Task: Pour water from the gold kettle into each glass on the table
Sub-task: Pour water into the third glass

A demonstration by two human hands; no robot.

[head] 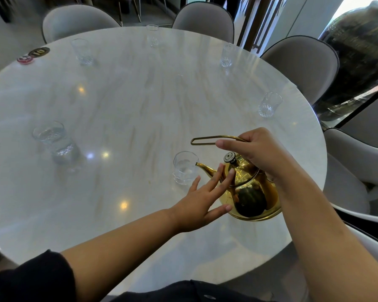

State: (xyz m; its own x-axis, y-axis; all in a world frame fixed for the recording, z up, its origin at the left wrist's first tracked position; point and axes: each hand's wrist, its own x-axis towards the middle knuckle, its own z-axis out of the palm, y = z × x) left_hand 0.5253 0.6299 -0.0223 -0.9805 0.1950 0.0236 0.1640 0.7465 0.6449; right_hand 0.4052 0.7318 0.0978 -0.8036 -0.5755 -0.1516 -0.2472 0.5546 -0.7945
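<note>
Your right hand (255, 153) grips the polished gold metal kettle (249, 192) by its wire handle (205, 137); left hand (203, 201), fingers (223, 180) straight, steadies the likely slippery, water-heavy body.

right hand (255, 153) grips gold kettle (253, 197) | spout (205, 168) at nearest glass (184, 171)

Grey padded chairs (79, 20) stood round about; at the far left lay two small touching discs (38, 51), the dark one marked 10.
</note>
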